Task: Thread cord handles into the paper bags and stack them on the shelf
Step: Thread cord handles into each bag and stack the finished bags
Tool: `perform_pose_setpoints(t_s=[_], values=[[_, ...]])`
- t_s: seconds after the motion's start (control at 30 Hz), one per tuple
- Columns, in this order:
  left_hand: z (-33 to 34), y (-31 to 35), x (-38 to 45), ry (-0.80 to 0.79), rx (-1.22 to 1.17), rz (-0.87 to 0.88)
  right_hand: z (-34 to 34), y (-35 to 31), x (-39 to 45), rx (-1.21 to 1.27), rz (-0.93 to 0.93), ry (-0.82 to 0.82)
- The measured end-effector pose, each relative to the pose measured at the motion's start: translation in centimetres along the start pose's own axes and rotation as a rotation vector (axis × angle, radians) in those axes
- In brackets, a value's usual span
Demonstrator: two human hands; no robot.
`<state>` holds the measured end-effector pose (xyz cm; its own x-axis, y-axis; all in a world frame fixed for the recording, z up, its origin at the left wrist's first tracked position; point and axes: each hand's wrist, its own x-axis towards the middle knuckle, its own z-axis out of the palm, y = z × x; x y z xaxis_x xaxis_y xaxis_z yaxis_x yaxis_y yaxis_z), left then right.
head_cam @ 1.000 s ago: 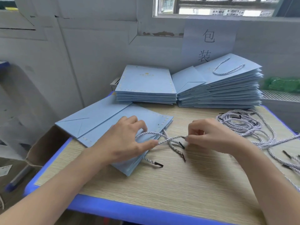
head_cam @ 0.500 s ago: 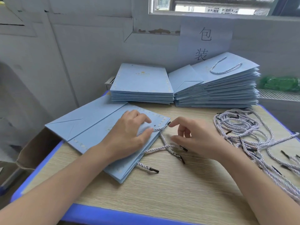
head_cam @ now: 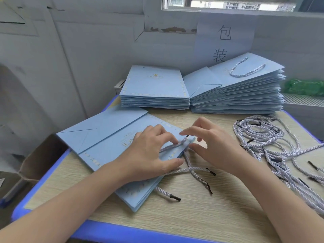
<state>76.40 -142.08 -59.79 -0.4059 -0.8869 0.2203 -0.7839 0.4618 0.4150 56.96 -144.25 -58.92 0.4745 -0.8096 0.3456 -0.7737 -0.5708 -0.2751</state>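
Note:
A flat light-blue paper bag point(head_cam: 108, 137) lies on top of a few others at the table's left. My left hand point(head_cam: 150, 153) rests on it, its curled fingertips pinning a grey twisted cord point(head_cam: 172, 146) to the bag near its top edge. That cord's black-tipped end reaches the bag's corner. My right hand point(head_cam: 215, 146) hovers just right of that corner with fingers spread, holding nothing; its index finger and thumb sit on either side of the cord's tip. More cord ends point(head_cam: 194, 171) cross on the table below the hands.
At the back stand a stack of bags without handles point(head_cam: 154, 88) and a taller stack of bags with cord handles point(head_cam: 242, 88). A heap of loose cords point(head_cam: 273, 142) covers the table's right side. An open cardboard box point(head_cam: 40, 160) sits off the left edge.
My right hand let go of the cord and moved up-left to the bag's corner, fingers now spread. My left hand slid further onto the bag, taking the cord with it.

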Motion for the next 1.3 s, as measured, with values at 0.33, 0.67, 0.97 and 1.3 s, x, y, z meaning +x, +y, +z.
perform_pose_setpoints(t_s=[0.33, 0.67, 0.97, 1.3], values=[[-0.1, 0.5, -0.1, -0.042, 0.050, -0.003, -0.6, -0.2, 0.4, 0.603, 0.168, 0.065], [-0.3, 1.1, -0.2, -0.079, 0.023, 0.002, 0.7, -0.8, 0.8, 0.439, 0.195, 0.014], [-0.3, 1.0, -0.3, 0.026, -0.117, -0.059, 0.9, -0.4, 0.8, 0.312, 0.125, 0.034], [-0.9, 0.8, -0.2, 0.143, -0.225, -0.113, 0.2, -0.4, 0.7, 0.281, 0.059, -0.021]])
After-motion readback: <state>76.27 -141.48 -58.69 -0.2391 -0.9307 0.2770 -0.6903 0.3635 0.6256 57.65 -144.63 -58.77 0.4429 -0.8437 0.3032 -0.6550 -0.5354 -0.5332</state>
